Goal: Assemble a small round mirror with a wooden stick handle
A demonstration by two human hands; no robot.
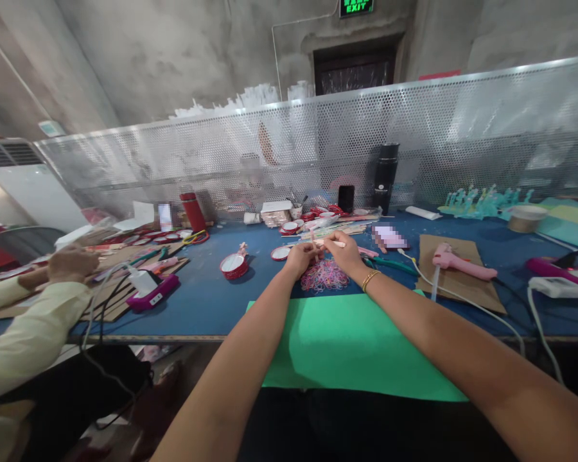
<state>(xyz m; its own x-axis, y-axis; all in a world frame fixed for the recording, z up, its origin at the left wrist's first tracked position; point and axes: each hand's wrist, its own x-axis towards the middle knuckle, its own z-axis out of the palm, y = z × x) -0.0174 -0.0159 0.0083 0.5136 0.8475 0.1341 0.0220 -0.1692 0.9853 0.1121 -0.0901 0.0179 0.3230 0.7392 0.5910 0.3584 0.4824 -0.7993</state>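
Pale slender piece [335,243], pinched in right hand [345,256] near multicolored loops [324,277], twelve o'clock from green sheet [351,346]; unclear grip in left hand [302,259]; likely light, stiffish, best held by one end.

Blue table [207,308], loosely strewn

Coloured bands [325,278] lie heaped just below the left hand [303,258] and right hand [343,255]. Left of both sits a round red-sided container [234,267]; right, a phone [389,237] and cardboard [455,282]; beyond, a black flask [386,176].
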